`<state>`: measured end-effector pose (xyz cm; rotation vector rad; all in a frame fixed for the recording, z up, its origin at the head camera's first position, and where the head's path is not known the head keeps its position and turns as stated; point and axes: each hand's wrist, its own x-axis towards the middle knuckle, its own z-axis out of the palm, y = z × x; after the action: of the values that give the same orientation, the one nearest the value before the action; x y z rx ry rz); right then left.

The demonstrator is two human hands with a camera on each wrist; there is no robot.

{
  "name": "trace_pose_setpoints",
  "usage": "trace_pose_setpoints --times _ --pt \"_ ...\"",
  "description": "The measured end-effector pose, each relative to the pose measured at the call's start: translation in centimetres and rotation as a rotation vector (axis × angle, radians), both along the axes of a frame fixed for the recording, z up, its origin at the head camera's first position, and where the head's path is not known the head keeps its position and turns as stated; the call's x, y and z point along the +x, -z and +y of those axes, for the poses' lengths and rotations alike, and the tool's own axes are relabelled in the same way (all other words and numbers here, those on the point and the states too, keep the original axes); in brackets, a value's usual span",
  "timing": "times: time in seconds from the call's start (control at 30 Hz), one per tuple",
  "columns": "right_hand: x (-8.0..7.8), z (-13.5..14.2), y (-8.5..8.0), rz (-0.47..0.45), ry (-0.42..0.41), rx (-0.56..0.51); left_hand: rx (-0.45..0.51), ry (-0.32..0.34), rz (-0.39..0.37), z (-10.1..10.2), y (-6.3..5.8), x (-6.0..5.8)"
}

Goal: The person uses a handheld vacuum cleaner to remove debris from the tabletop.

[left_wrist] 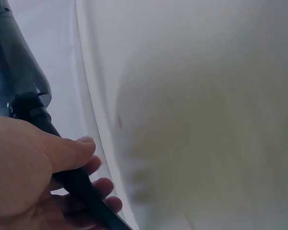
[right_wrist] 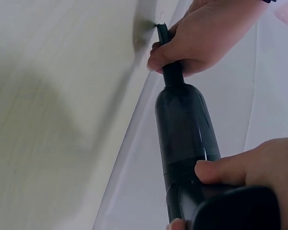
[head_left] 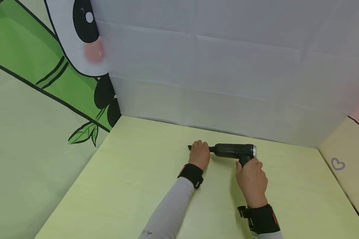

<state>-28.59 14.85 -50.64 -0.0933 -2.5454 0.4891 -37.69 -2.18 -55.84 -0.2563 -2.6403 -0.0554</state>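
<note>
Extending over the far part of the yellow surface [head_left: 137, 166], the black handheld device [head_left: 231, 150] appeared already fitted with its nozzle [right_wrist: 174, 76], which the fingers of the left hand [head_left: 199, 155] gripped while the right hand [head_left: 252, 181] clasped the handle [head_left: 243, 160], any remaining adjustment being indeterminable.

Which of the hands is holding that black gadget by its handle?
The right hand, gripping the handle; the left hand instead holds the narrow nozzle of the gadget.

Pale grey sleeves [head_left: 171, 208], black wristbands [head_left: 261, 219], small red marks [head_left: 275, 218]
</note>
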Motion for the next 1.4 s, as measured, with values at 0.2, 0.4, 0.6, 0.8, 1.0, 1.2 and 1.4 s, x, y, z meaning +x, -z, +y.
trace_pose_setpoints --times 0.2,0.4,0.6,0.8,1.0,1.2,1.4 --pt "-0.6 -1.8 -0.8 -0.067 0.003 -0.005 0.062 0.002 -0.054 -2.0 -0.9 -0.1" --pt "-0.5 -2.6 -1.7 -0.094 0.027 -0.015 0.083 0.026 -0.072 -2.8 -2.3 0.4" --pt "-0.3 -3.3 -2.4 -0.117 0.029 -0.011 0.119 0.033 -0.084 -3.3 -3.3 0.8" --pt "0.0 -2.4 -2.4 -0.108 0.021 0.014 0.143 0.049 -0.140 -2.6 -3.9 1.3" --pt "0.7 -0.7 -3.1 -0.114 0.038 0.029 0.125 0.072 -0.181 -0.6 -4.1 1.2" --pt "0.2 0.2 -3.0 -0.137 0.046 0.014 0.107 0.080 -0.146 0.6 -3.5 0.5" --pt "-1.0 0.1 -2.7 -0.171 0.060 -0.012 0.081 0.069 -0.093 0.6 -2.6 -1.1"
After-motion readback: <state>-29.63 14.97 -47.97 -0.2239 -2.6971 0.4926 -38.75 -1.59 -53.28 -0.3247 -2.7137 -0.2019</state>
